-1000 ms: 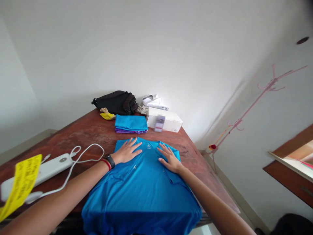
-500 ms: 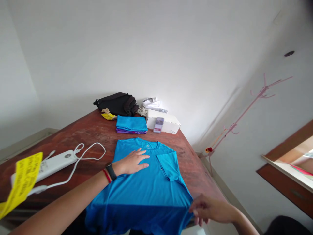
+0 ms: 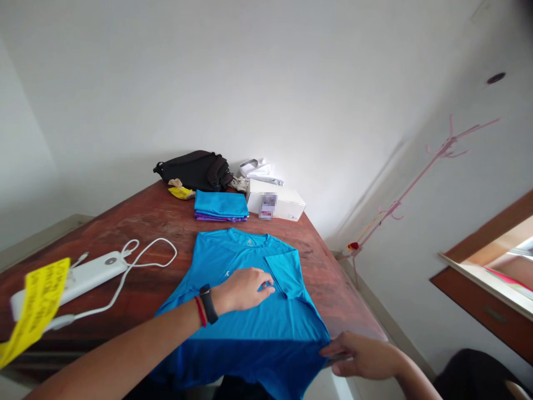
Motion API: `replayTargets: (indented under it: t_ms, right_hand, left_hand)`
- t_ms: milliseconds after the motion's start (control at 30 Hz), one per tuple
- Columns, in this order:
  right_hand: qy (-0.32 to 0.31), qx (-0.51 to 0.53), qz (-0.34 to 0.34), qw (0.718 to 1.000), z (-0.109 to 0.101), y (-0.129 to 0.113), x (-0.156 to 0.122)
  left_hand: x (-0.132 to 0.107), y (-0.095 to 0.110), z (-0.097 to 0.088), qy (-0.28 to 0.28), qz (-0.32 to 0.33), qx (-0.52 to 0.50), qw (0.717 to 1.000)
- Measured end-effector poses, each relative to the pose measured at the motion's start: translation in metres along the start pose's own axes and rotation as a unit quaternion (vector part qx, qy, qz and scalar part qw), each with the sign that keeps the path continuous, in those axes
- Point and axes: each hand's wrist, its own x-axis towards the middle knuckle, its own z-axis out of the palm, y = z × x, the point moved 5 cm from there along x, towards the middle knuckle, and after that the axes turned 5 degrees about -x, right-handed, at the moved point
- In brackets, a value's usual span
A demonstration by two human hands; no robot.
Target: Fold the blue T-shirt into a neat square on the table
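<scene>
A blue T-shirt [image 3: 245,325] lies front up, its collar toward the far side and its lower part hanging over the near table edge. One sleeve is folded inward on the right. My left hand [image 3: 244,289], with a black wristband and red cord, is over the chest beside that sleeve; its fingers are bent, the thumb slightly apart and nothing visible between them. At the shirt's lower right edge, my right hand [image 3: 362,355] touches the fabric with its fingertips, thumb and forefinger apart.
Beyond the shirt, a stack of folded blue and purple clothes [image 3: 221,204] sits by a white box [image 3: 289,204]. A black bag [image 3: 194,171] is at the back. Left are a white power bank [image 3: 94,273], its cable and a yellow tag [image 3: 44,297]. A pink coat stand [image 3: 420,176] leans rightward in view.
My left hand has moved right and slightly down across the shirt, its spread fingers now bent. My right hand stays by the lower edge, thumb and forefinger more clearly apart. The view shifts slightly.
</scene>
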Motion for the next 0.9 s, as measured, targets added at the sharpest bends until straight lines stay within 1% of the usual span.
replayTargets:
  t_ms: [67,133,200,267,333,400,467,500,567,633,700,767,833,900]
  right_hand:
    - [-0.017,0.039,-0.025,0.999,-0.004,-0.014,0.004]
    - [-0.008,0.113,-0.040,0.993,-0.008,-0.028,0.010]
    - [0.024,0.206,-0.032,0.978,-0.012,-0.038,0.018]
    - [0.051,0.296,-0.013,0.954,-0.013,-0.043,0.029]
    - [0.079,0.367,-0.010,0.927,-0.014,-0.048,0.041]
    - [0.097,0.414,-0.022,0.905,-0.014,-0.055,0.053]
    - [0.106,0.437,-0.038,0.892,-0.013,-0.062,0.064]
    - [0.106,0.441,-0.044,0.890,-0.012,-0.066,0.069]
    - [0.102,0.435,-0.053,0.893,-0.010,-0.072,0.075]
    - [0.091,0.419,-0.062,0.901,-0.009,-0.077,0.076]
    - [0.082,0.386,-0.060,0.917,-0.008,-0.079,0.073]
    - [0.094,0.319,-0.044,0.942,-0.008,-0.077,0.068]
    - [0.107,0.230,-0.024,0.967,-0.006,-0.074,0.061]
    - [0.092,0.145,-0.014,0.985,0.002,-0.073,0.053]
  left_hand:
    - [-0.007,0.012,0.007,0.006,-0.041,0.016,0.999]
    - [-0.013,0.025,0.021,-0.007,-0.059,0.016,0.998]
    - [-0.017,0.036,0.035,-0.029,-0.063,-0.002,0.998]
    - [-0.016,0.044,0.048,-0.050,-0.068,-0.018,0.996]
    - [-0.013,0.047,0.057,-0.063,-0.080,-0.024,0.995]
    - [-0.009,0.048,0.061,-0.064,-0.096,-0.025,0.993]
    - [-0.003,0.045,0.063,-0.051,-0.115,-0.024,0.992]
    - [-0.001,0.042,0.064,-0.045,-0.125,-0.028,0.991]
    - [0.003,0.034,0.069,-0.056,-0.152,-0.072,0.984]
    - [0.005,0.024,0.078,-0.097,-0.180,-0.141,0.969]
    - [0.007,0.015,0.086,-0.139,-0.197,-0.192,0.951]
    - [0.009,0.009,0.090,-0.158,-0.203,-0.211,0.943]
    - [0.010,0.006,0.092,-0.172,-0.205,-0.225,0.937]
    - [0.011,0.006,0.093,-0.184,-0.204,-0.236,0.932]
